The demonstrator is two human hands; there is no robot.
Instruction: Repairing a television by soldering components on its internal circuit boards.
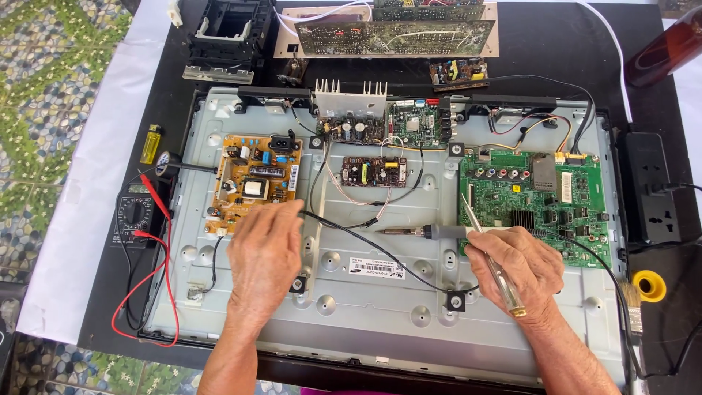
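Observation:
My left hand (265, 252) lies palm down on the grey metal back panel (380, 307) of an opened flat screen, just below a yellow-brown power board (256, 179). Its fingertips pinch a thin black wire (380, 252) that runs right across the panel. My right hand (521, 265) grips long metal tweezers (479, 234), their tips pointing up at the left edge of the green main board (541, 197). A soldering iron (420, 232) lies on the panel, its grey handle running under my right fingers.
A black multimeter (135, 216) with red leads and a yellow lighter (151, 143) sit at the left. A black power strip (651, 190), yellow tape roll (649, 285) and brush (632, 318) are at the right. More circuit boards (395, 36) and a black frame (227, 36) lie behind.

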